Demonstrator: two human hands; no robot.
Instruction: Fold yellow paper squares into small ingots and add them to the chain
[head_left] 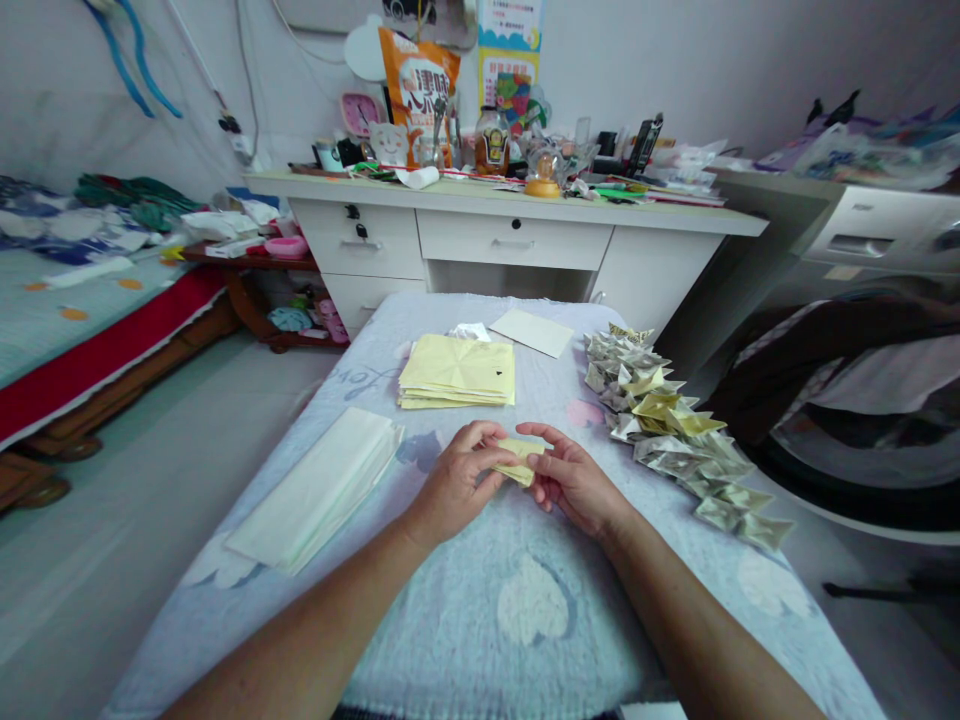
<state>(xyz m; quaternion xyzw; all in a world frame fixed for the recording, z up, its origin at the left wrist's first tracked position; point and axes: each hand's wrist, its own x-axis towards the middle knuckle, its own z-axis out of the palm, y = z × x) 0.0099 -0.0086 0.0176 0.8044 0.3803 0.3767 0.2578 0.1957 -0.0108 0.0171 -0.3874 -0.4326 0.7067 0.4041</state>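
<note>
A small folded piece of yellow paper (523, 455) is pinched between my two hands, above the cloth-covered table (480, 580). My left hand (466, 475) grips its left side, thumb on top. At its right edge, my right hand (574, 472) holds it between thumb and fingers. Just beyond the hands lies a stack of yellow paper sheets (457, 370) with crease lines on the top one. To the left is a slanted pile of long, pale folded paper (319, 490). Rows of folded paper pieces with pointed ends (675, 425), silvery and yellow, run along the right side.
A pale flat card (532, 332) and a crumpled white tissue (470, 331) lie at the table's far end. Behind stands a white desk (517, 240) crowded with jars and packets. A washing machine (862, 240) is at the right, a bed (90, 310) at the left.
</note>
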